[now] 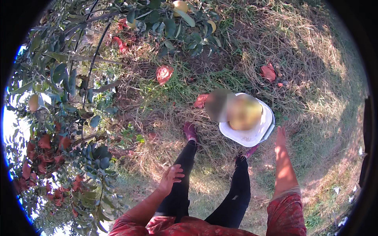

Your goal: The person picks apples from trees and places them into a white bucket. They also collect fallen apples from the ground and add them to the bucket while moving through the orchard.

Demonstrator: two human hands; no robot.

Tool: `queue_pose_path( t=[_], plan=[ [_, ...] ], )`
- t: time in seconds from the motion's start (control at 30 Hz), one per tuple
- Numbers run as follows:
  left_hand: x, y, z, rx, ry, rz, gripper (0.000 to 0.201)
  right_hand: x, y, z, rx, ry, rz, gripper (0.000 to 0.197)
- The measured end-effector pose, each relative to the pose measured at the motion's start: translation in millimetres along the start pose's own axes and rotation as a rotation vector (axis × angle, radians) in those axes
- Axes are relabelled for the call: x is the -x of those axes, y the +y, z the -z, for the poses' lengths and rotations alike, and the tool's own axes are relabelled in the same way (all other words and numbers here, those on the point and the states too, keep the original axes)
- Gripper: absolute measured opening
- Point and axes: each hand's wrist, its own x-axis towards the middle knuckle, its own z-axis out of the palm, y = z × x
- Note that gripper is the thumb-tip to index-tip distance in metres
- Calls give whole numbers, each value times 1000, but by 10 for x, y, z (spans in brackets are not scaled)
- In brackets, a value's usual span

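A white bucket (248, 137) with yellowish fruit (246, 115) in it sits on the grass in front of me; a blur hides part of it. My right hand (280, 137) is stretched out just right of the bucket's rim, with nothing seen in it. I cannot tell whether it touches the bucket. My left hand (171, 177) hangs above my left leg, fingers loosely bent and apart, holding nothing visible.
Leafy branches (94, 59) fill the left side, with pale yellow apples (180, 7) at the top and another apple (34, 102) at far left. Crumpled red paper pieces (164, 74) lie on the dry grass. Red scraps (45, 153) also hang among lower leaves.
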Motion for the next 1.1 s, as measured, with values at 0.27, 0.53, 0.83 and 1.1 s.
queue_pose_path(
  t=[0.27, 0.53, 0.83, 1.1],
  plan=[
    [-93, -280, 77, 44, -34, 27, 49, -705, 643, -267, -272, -82, -221, 67],
    [124, -1, -57, 95, -122, -16, 47, 459, 318, -384, 484, 273, 422, 31],
    [456, 353, 87, 166, -204, -172, 47, 1576, -344, -1229, -601, -311, -53, 17],
    [798, 660, 341, 168, -210, -278, 44, 2477, -658, -728, -484, -285, 61, 18]
  ],
)
